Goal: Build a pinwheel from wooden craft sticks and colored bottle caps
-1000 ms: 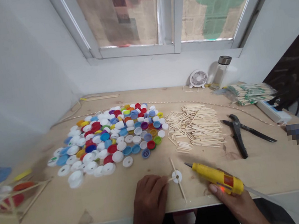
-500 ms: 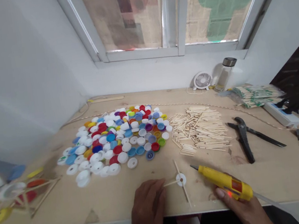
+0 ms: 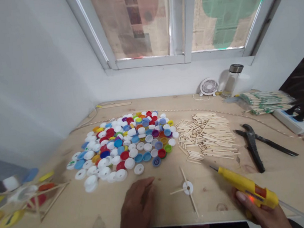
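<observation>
My right hand (image 3: 262, 213) grips a yellow glue gun (image 3: 247, 187) at the table's near right edge, its nozzle pointing up and left. My left hand (image 3: 135, 209) lies on the wooden table (image 3: 69, 211), fingers stretched toward the bottle caps, holding nothing. Between the hands lies a white cap with thin sticks stuck to it (image 3: 188, 188), touched by neither hand. A heap of coloured bottle caps (image 3: 125, 145) lies beyond my left hand. A pile of short wooden sticks (image 3: 208, 136) lies beyond the glue gun.
Black pliers (image 3: 253, 145) lie right of the sticks. A small white fan (image 3: 208, 86), a glass bottle (image 3: 231, 75), a bag of sticks (image 3: 265, 101) and a power strip (image 3: 293, 121) stand at the back right. A cap-and-stick model (image 3: 26, 199) sits at the left edge.
My left hand has let go of the stick on the white cap and moved left. My right hand with the glue gun has drawn back to the right. The view has shifted.
</observation>
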A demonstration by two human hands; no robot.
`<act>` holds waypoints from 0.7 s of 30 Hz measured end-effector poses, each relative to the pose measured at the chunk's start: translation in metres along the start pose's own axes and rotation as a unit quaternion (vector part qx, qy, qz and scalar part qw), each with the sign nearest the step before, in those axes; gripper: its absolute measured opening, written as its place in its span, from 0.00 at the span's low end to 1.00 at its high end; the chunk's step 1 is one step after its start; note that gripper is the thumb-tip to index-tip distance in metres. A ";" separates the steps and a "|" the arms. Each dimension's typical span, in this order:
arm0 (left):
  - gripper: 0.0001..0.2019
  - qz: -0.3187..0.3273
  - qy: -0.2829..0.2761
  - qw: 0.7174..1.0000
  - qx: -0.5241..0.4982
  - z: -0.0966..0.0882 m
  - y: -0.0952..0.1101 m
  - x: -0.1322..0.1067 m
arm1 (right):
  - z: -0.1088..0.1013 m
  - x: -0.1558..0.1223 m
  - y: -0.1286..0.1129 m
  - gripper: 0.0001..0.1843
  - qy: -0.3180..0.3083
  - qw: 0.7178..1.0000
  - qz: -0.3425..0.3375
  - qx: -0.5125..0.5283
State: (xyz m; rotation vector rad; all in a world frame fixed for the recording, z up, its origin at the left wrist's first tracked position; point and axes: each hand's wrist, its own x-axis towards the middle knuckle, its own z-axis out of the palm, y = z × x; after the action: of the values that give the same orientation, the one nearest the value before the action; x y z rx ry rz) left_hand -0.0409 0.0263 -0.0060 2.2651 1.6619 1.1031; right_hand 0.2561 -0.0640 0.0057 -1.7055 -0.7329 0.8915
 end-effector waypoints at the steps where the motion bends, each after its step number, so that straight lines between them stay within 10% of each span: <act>1: 0.09 0.001 0.004 1.000 0.024 -0.002 -0.006 0.003 | 0.001 0.000 0.000 0.21 0.001 1.000 0.001 0.003; 15: 0.12 0.028 -0.025 0.990 0.135 -0.006 -0.024 0.031 | 0.005 -0.001 0.004 0.21 -0.010 0.999 -0.040 0.027; 21: 0.10 0.034 -0.050 0.995 0.075 -0.009 0.011 0.053 | 0.006 0.001 0.003 0.21 -0.010 0.998 -0.057 0.018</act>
State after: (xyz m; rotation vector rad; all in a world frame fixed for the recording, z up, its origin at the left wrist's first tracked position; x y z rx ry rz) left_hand -0.0309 0.0654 0.0319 2.4417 1.6924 0.8896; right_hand 0.2514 -0.0613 0.0016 -1.6098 -0.8144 0.8387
